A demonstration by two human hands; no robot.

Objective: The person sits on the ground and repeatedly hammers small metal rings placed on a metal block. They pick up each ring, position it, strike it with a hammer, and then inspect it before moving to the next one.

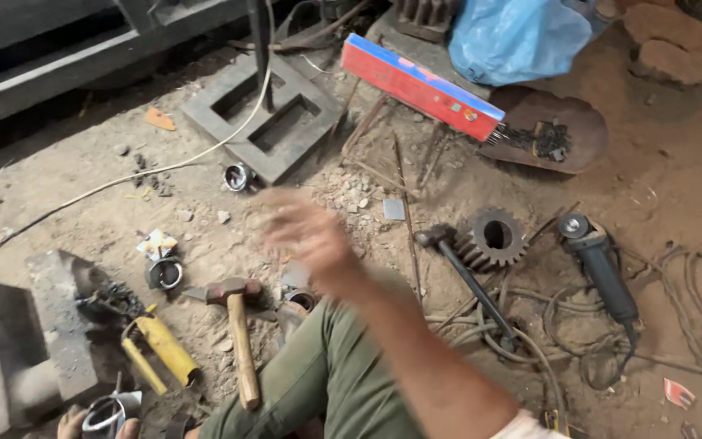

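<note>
My right hand (306,236) hovers blurred above the dirt floor, fingers spread and empty, with the forearm reaching in from the lower right. Below it lie a wooden-handled hammer (237,325) and a small metal ring (301,299) beside my green-trousered knee (327,374). At the bottom left edge my left hand (71,423) is only partly in view. It grips a shiny metal ring (106,415). A yellow-handled tool (160,349) lies just above that hand.
A steel gear (493,236), a black long-handled tool (469,280) and an angle grinder (599,264) with tangled cables lie to the right. A red and blue box (420,85), a blue bag (517,36) and a metal frame (266,114) sit farther away. A metal block (50,325) stands at the left.
</note>
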